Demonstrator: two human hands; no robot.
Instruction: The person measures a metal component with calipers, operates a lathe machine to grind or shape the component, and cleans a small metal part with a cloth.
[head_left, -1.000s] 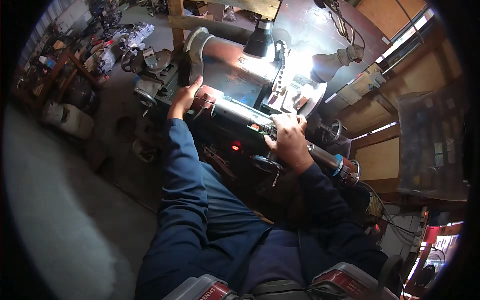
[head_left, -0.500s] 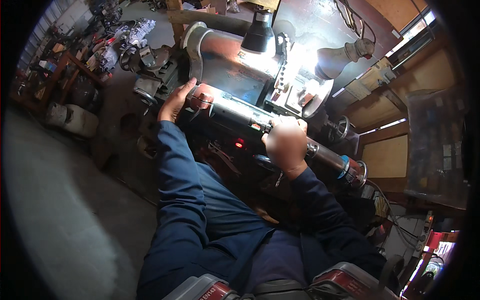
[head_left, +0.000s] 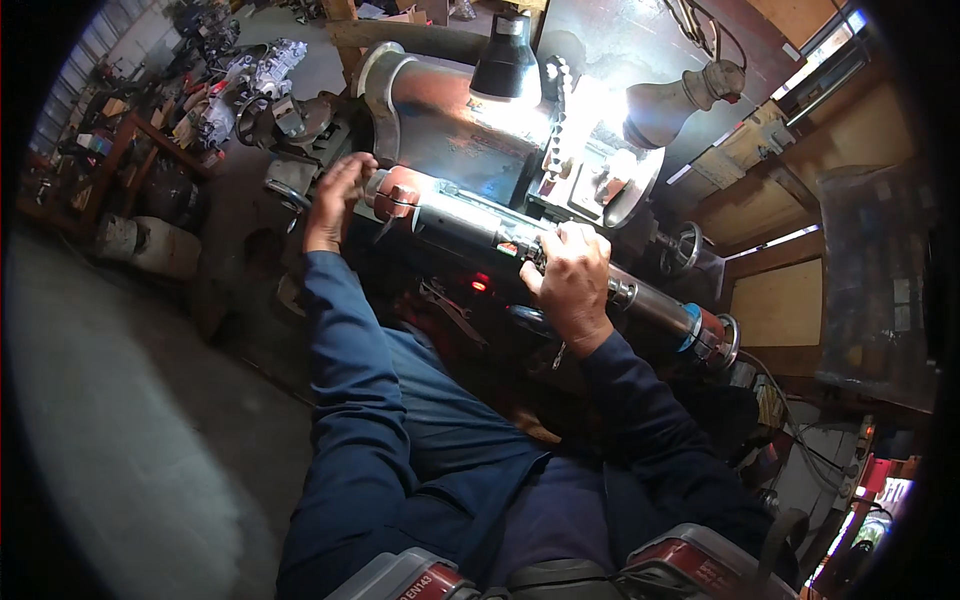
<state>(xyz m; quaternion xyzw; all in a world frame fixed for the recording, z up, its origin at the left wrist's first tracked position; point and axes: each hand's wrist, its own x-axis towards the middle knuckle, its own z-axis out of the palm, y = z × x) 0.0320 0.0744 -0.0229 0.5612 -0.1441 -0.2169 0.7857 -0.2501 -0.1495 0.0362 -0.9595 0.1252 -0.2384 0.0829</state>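
A long metal tool shaft point(head_left: 455, 218) slants across the front of a machine, with a reddish clamp point(head_left: 398, 202) near its left end. My right hand point(head_left: 572, 275) is closed over the shaft's middle, fingers on top, hiding the part under them. Beside the shaft's left end, my left hand point(head_left: 338, 200) has loosely bent fingers and seems to hold nothing. On the right, the shaft carries on to a blue band, a reddish collar point(head_left: 712, 335) and a ring-shaped handwheel.
Behind the shaft lies a large flanged metal cylinder point(head_left: 460, 125). A black lamp point(head_left: 507, 65) and a grey lamp point(head_left: 665, 110) hang over the machine. Small handwheels point(head_left: 685, 248) stick out nearby. Metal parts point(head_left: 265, 80) pile up at the far left; a red light point(head_left: 480, 283) glows below.
My left hand has moved off the shaft's left end, slightly to the left, and its fingers have loosened. My right hand stays on the shaft. The view has shifted slightly.
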